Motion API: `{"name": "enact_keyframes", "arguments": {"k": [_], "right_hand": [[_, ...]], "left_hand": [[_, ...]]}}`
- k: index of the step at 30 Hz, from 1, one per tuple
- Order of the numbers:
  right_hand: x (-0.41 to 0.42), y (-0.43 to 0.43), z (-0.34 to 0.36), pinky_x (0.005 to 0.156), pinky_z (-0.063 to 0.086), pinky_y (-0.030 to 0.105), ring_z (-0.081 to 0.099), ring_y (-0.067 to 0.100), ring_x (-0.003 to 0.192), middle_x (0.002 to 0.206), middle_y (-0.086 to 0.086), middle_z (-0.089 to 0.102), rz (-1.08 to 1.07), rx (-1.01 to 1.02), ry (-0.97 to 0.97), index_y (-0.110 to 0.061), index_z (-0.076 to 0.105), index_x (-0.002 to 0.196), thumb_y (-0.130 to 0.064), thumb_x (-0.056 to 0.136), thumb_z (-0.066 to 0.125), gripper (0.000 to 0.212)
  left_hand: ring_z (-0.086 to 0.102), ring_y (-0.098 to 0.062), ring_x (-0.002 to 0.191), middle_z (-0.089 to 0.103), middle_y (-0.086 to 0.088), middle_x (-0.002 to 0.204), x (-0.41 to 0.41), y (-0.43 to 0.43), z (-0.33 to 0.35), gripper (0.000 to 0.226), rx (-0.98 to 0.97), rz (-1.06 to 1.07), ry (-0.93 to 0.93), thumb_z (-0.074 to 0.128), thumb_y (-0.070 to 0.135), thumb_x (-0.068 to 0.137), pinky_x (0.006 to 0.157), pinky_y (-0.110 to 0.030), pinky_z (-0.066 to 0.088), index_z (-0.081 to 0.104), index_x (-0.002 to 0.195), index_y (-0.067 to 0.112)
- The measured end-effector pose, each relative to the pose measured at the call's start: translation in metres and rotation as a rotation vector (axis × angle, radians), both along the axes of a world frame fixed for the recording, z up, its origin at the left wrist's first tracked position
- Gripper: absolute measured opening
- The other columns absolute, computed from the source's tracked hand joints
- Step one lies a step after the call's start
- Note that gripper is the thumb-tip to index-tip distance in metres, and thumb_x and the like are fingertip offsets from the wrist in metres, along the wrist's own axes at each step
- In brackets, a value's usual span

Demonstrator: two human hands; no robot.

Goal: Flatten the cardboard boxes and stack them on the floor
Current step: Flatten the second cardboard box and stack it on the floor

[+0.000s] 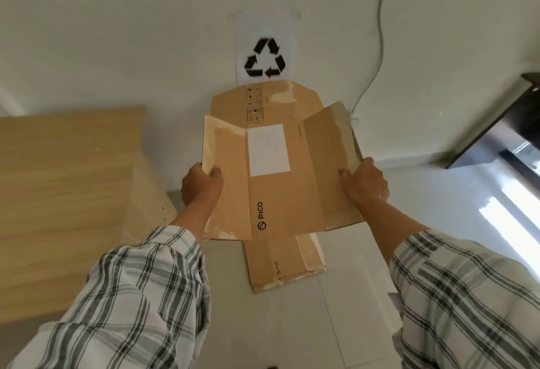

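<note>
I hold a flattened brown cardboard box (285,193) with a white label and PICO print in mid-air, its two side flaps angled up. My left hand (201,184) grips the left flap's near edge. My right hand (365,183) grips the right flap's edge. Directly below it, on the pale floor, lies a stack of flattened cardboard boxes (285,266); its far end (271,100) reaches the wall.
A white sheet with a black recycling symbol (265,57) is taped to the wall above the stack. A light wooden table (64,181) stands at the left. A grey cable (378,32) runs down the wall at right, and a dark frame (496,123) sits at far right.
</note>
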State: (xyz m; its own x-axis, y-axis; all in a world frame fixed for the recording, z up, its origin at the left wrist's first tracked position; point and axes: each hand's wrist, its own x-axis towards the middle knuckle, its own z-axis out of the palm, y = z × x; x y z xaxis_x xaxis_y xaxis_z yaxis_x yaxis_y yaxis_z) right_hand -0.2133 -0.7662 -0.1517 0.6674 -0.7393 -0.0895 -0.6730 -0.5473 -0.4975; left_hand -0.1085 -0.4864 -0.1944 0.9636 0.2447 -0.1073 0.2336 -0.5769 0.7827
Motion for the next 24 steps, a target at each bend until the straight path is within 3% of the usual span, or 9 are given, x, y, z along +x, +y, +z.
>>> {"name": "enact_keyframes", "arguments": {"k": [5, 11, 18, 24], "right_hand": [[0.016, -0.044, -0.110, 0.081, 0.047, 0.045, 0.061, 0.038, 0.105, 0.118, 0.016, 0.062, 0.007, 0.025, 0.076, -0.008, 0.046, 0.120, -0.046, 0.093, 0.057, 0.048], [0.033, -0.079, -0.295, 0.072, 0.042, 0.037, 0.062, 0.036, 0.100, 0.115, 0.016, 0.063, 0.043, 0.045, 0.144, -0.008, 0.047, 0.118, -0.044, 0.094, 0.058, 0.045], [0.054, -0.106, -0.507, 0.072, 0.043, 0.038, 0.062, 0.035, 0.100, 0.116, 0.016, 0.063, 0.075, 0.048, 0.210, -0.007, 0.047, 0.118, -0.044, 0.094, 0.057, 0.045], [0.074, -0.119, -0.637, 0.072, 0.046, 0.040, 0.063, 0.038, 0.104, 0.121, 0.018, 0.062, 0.079, 0.089, 0.233, -0.006, 0.045, 0.123, -0.040, 0.096, 0.056, 0.045]], "left_hand": [[0.059, -0.029, 0.083, 0.069, -0.012, 0.102, 0.004, -0.041, -0.102, 0.033, 0.038, 0.027, 0.072, 0.056, 0.033, 0.094, 0.068, -0.032, 0.045, 0.065, 0.109, 0.005], [0.054, -0.020, 0.063, 0.065, -0.006, 0.085, 0.004, -0.076, -0.279, 0.024, 0.084, 0.069, 0.131, 0.059, 0.027, 0.088, 0.049, -0.024, 0.035, 0.065, 0.101, 0.009], [0.060, -0.027, 0.071, 0.065, -0.003, 0.084, 0.010, -0.101, -0.485, 0.017, 0.086, 0.084, 0.179, 0.059, 0.028, 0.086, 0.061, -0.031, 0.046, 0.062, 0.095, 0.014], [0.057, -0.023, 0.066, 0.061, -0.001, 0.080, 0.026, -0.119, -0.606, 0.014, 0.092, 0.099, 0.232, 0.057, 0.026, 0.087, 0.058, -0.030, 0.043, 0.057, 0.093, 0.014]]}}
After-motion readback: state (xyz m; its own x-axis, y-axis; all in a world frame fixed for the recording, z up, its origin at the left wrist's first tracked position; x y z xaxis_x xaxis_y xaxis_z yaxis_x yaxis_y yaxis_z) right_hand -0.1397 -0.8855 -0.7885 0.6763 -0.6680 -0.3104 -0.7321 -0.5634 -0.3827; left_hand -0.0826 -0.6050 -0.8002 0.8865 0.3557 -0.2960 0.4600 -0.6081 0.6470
